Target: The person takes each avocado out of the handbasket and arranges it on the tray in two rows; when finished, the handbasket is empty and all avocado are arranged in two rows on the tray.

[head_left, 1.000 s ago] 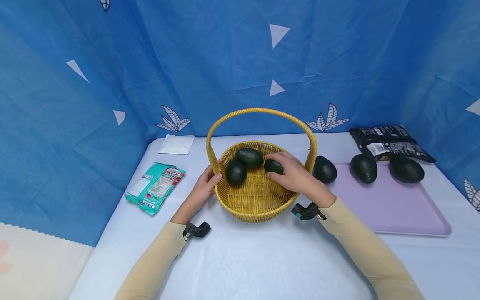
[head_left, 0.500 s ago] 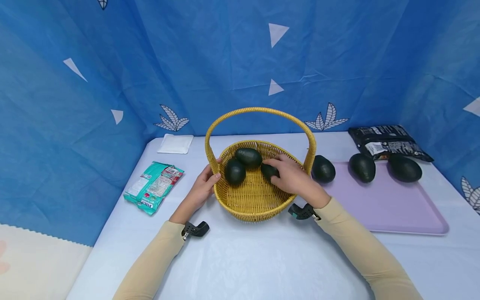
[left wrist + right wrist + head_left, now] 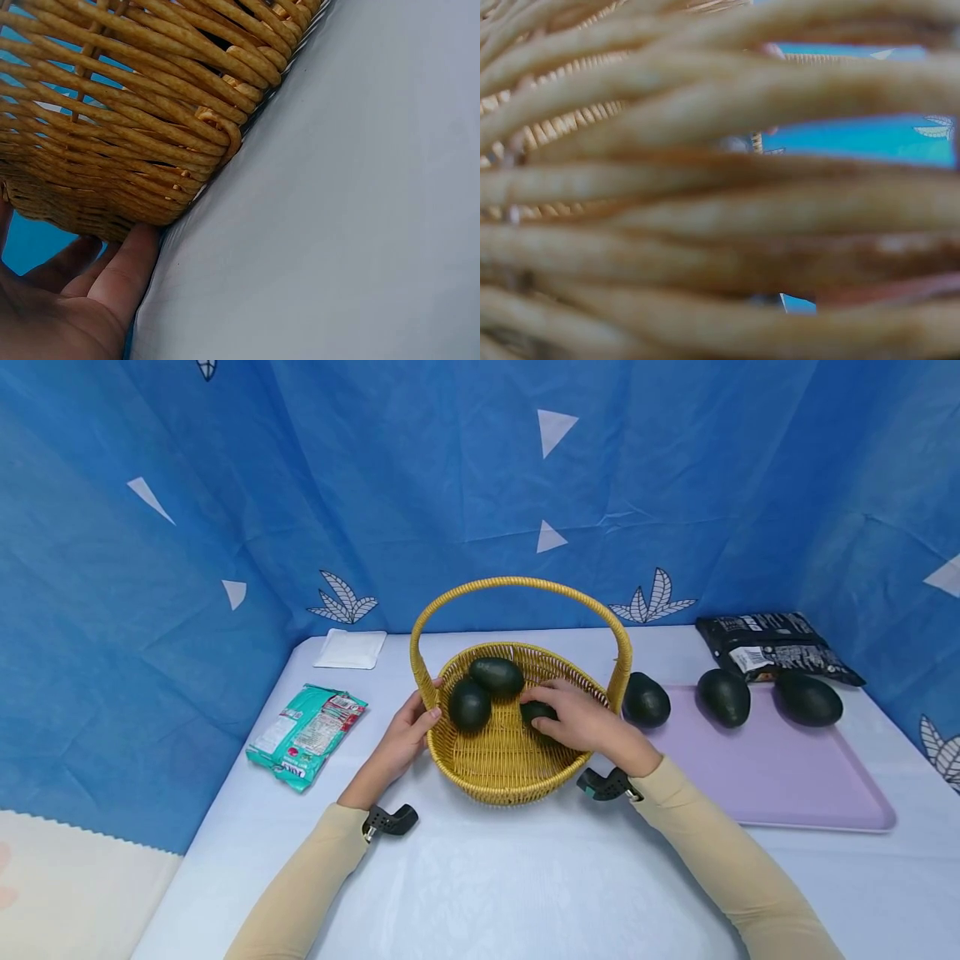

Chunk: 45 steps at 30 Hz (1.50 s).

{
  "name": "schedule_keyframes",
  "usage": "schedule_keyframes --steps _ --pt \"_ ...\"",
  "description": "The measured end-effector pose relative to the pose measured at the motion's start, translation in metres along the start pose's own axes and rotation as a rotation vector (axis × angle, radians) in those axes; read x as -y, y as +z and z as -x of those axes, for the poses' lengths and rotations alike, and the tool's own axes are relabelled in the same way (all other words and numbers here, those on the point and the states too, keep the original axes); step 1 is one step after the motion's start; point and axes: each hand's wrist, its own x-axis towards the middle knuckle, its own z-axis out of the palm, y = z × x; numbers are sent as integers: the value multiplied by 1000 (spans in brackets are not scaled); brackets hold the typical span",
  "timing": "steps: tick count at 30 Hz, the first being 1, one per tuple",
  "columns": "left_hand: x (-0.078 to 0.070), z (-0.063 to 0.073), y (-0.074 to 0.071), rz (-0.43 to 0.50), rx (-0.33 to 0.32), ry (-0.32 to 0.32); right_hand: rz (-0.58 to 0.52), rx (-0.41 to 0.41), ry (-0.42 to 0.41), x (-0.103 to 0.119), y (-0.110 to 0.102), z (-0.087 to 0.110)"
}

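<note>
A yellow wicker basket with a tall arched handle stands in the middle of the table. My left hand grips its left side, thumb at the rim beside the handle's foot. In the left wrist view, fingers touch the outside of the weave low down. Two dark green avocados, one avocado and another avocado, lie touching at the basket's left and back. Inside on the right, my right hand holds a third avocado, partly hidden by the fingers. Basket weave fills the right wrist view, hiding that hand.
A purple tray lies to the right, with more avocados along its back. Behind it is a black packet. Left of the basket are a teal packet and a white packet. Blue cloth hangs behind.
The avocado in my right hand has shifted slightly left and toward me, and turned a little; the fingers have changed their hold. My left hand and the basket stay nearly still.
</note>
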Motion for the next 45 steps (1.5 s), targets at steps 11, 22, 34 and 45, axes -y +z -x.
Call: schedule_keyframes --steps 11,22,34,45 --pt "0 0 0 -3 1 1 -11 44 15 0 -1 1" --pt "1 -1 0 -3 3 3 -28 33 18 -2 -1 1" --pt "0 1 0 -8 -6 5 -111 14 -68 -4 -3 1" --pt "0 0 1 0 -4 13 -321 23 -150 3 -16 23"
